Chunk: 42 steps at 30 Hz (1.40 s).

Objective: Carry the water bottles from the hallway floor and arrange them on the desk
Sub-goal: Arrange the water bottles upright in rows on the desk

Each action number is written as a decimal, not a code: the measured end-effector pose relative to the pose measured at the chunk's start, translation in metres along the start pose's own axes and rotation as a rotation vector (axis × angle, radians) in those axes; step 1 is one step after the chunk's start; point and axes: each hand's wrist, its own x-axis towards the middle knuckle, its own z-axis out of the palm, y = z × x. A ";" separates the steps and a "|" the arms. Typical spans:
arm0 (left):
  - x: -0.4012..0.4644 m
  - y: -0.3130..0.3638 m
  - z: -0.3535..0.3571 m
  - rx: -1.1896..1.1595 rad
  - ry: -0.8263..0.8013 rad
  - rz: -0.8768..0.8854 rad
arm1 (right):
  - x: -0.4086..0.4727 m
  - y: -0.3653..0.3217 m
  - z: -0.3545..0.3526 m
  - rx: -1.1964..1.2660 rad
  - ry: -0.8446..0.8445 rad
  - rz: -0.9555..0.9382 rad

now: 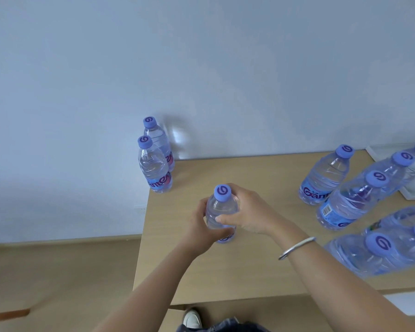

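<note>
We see both hands wrapped around one upright water bottle (pixel 221 213) standing on the tan surface (pixel 249 259), the left hand (pixel 203 226) on its near side and the right hand (pixel 248 212) over its far side. Two more bottles (pixel 155 167) stand at the surface's far left corner, labels partly reading "Gante". A cluster of bottles (pixel 345 195) with purple swirl caps crowds the right edge.

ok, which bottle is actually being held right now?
The bottle upright mid-desk, gripped by both the left hand and right hand. The two bottles at the desk's left corner and the group at right stand untouched.
</note>
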 end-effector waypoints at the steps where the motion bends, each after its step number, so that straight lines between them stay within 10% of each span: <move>1: 0.000 0.000 -0.003 -0.011 -0.009 0.000 | 0.001 0.000 0.003 0.013 0.016 -0.010; 19: -0.032 0.030 -0.113 -0.415 0.091 -0.180 | 0.063 -0.072 0.050 0.416 -0.341 -0.026; 42: 0.043 -0.032 -0.174 -0.200 -0.074 -0.021 | 0.129 -0.060 0.097 0.189 -0.114 -0.003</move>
